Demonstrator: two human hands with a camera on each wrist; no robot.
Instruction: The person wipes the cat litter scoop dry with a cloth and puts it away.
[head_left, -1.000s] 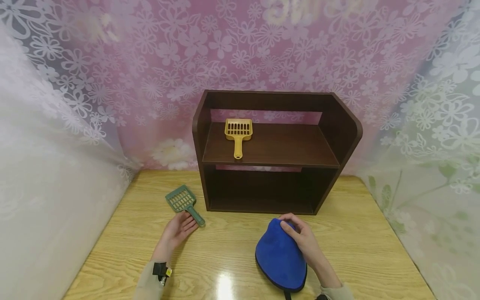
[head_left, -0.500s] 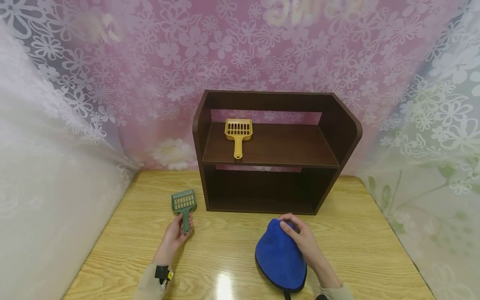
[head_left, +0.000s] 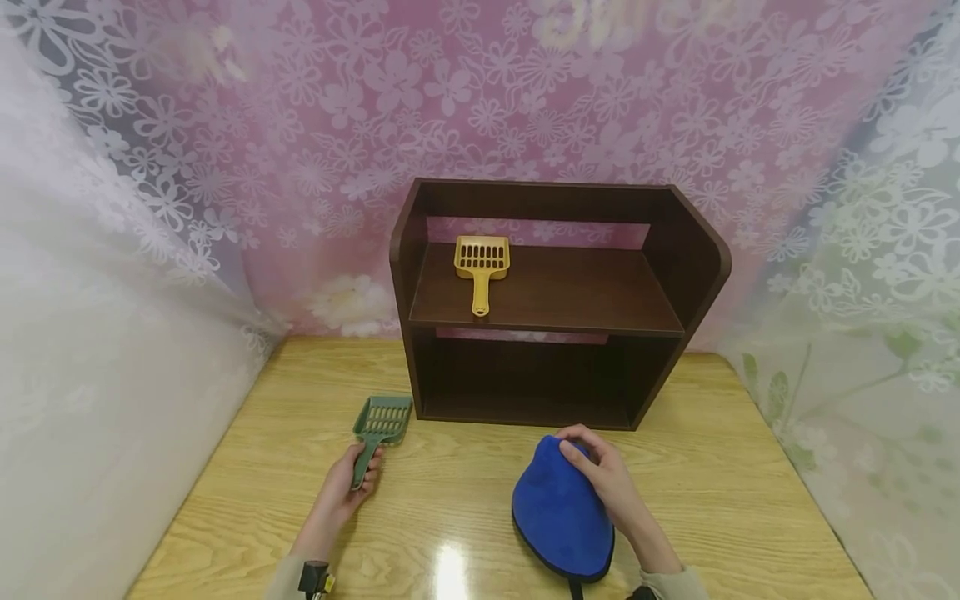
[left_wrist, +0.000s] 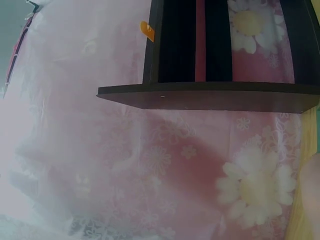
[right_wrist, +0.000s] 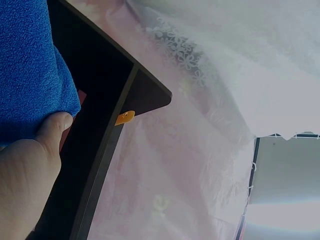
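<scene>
My left hand (head_left: 343, 486) holds a green litter scoop (head_left: 381, 437) by its handle, thumb on top. The slotted head points away, just left of the shelf unit's front corner. In the left wrist view only an edge of the hand shows at the far right. My right hand (head_left: 613, 483) grips the top of a blue plush cloth piece (head_left: 562, 512) with black edging and a short black strap. The thumb lies on its near face; in the right wrist view the blue fabric (right_wrist: 25, 75) hides the other fingers.
A dark brown two-tier shelf unit (head_left: 577, 292) stands at the back of the wooden table (head_left: 465, 483). On its upper shelf lies a yellow litter scoop (head_left: 482, 273), handle toward me. Floral curtains (head_left: 330, 167) hang behind and at both sides.
My left hand has taken hold of the green scoop's handle, turned the scoop and drawn it slightly nearer and right. The right hand and blue cloth piece have stayed in place.
</scene>
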